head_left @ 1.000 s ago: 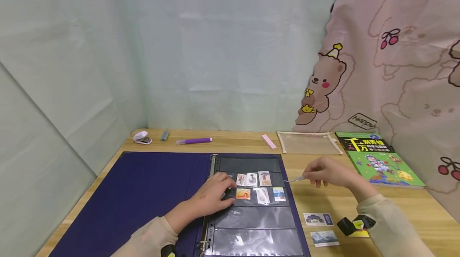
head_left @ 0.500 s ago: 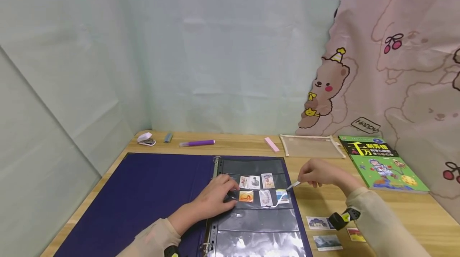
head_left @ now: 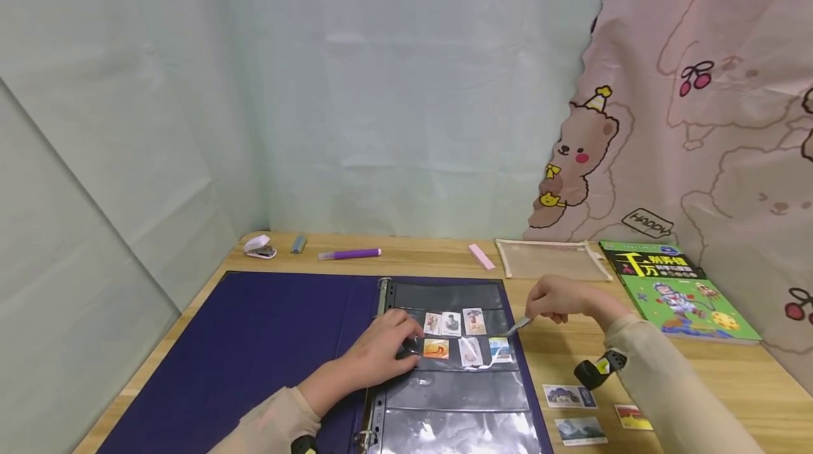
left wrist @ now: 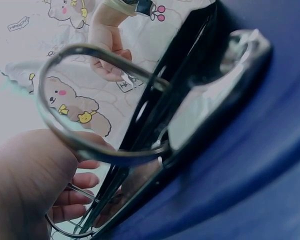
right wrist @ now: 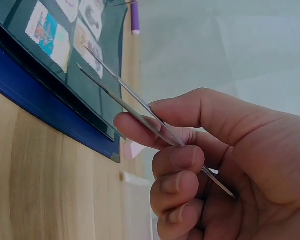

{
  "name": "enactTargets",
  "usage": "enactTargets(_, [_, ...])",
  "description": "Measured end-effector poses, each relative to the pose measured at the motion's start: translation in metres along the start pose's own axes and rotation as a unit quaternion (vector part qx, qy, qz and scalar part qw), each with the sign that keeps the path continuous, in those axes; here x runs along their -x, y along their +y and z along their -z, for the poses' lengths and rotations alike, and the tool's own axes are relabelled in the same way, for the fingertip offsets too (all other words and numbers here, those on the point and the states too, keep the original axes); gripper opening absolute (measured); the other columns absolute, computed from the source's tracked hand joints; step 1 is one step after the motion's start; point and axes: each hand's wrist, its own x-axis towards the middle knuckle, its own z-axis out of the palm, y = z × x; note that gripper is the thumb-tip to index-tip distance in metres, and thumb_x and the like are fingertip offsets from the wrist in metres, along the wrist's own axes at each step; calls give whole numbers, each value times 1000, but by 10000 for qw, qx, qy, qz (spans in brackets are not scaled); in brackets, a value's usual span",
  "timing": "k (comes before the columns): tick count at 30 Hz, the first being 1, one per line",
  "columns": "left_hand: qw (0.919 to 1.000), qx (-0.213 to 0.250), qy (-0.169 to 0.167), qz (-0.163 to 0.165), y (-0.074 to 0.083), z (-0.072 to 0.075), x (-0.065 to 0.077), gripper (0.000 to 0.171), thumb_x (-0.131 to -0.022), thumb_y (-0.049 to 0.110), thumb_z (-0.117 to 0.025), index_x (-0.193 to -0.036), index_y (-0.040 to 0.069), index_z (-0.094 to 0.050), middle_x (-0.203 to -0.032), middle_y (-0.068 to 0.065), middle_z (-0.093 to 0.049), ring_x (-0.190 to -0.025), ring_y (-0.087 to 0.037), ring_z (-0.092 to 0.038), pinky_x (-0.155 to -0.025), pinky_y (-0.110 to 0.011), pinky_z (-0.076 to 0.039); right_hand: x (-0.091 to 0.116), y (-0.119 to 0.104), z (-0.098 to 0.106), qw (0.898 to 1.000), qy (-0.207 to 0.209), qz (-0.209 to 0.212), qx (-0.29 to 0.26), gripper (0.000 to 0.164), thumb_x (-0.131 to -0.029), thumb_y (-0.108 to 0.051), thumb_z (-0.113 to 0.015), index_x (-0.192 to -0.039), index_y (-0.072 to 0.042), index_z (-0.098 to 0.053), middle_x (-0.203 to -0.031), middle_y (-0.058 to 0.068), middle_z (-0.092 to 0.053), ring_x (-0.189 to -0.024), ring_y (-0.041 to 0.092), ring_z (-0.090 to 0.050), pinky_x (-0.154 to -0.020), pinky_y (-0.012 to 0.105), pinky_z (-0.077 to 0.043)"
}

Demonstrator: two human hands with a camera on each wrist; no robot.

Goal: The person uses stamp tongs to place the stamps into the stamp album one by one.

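Note:
In the head view, a dark blue ring binder (head_left: 273, 327) lies spread with a black stamp page (head_left: 454, 392) on its right side. Two pocket rows bear several stamps, among them a blue and yellow stamp (head_left: 500, 350) and an orange stamp (head_left: 436, 349). My left hand (head_left: 381, 344) rests on the page's left part by the rings, fingers loosely bent; the left wrist view shows a metal ring (left wrist: 45, 107) close up. My right hand (head_left: 559, 296) pinches tweezers (right wrist: 109, 92) between thumb and fingers. Their tips stand apart with nothing between them, near the blue and yellow stamp.
Right of the binder lie loose stamps: a purple-blue one (head_left: 569, 396), a grey one (head_left: 581, 431) and a yellow-red one (head_left: 632, 417). Along the back are a stapler (head_left: 260, 247), a purple marker (head_left: 351, 254), a pink strip (head_left: 481, 256), a mesh pouch (head_left: 552, 260) and a green book (head_left: 682, 299).
My right hand has shifted left and the tweezers' tips have come down toward the blue and yellow stamp. My left hand has kept its place on the page. The head view has tilted slightly.

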Motion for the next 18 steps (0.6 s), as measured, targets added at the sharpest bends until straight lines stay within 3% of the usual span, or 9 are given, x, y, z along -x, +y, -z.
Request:
enactTargets(9, [9998, -102, -99, 120, 2, 2, -1, 32, -79, 35, -65, -105, 19, -60, -96, 7, -52, -92, -10, -47, -81, -32, -40, 17, 7, 6, 9992, 253, 287, -150, 18, -83, -16, -57, -82, 0, -66, -54, -3, -44, -45, 6, -41, -41, 20, -35])
enactTargets(18, [9998, -146, -151, -10, 3, 5, -1, 33, -78, 36, -66, -106, 19, -60, -95, 5, -51, -89, -11, -44, -77, -30, -37, 45, 17, 8, 9971, 471, 510, -325, 19, -88, -21, -55, -81, -6, -65, -59, -2, -50, -50, 9, -51, -43, 26, -40])
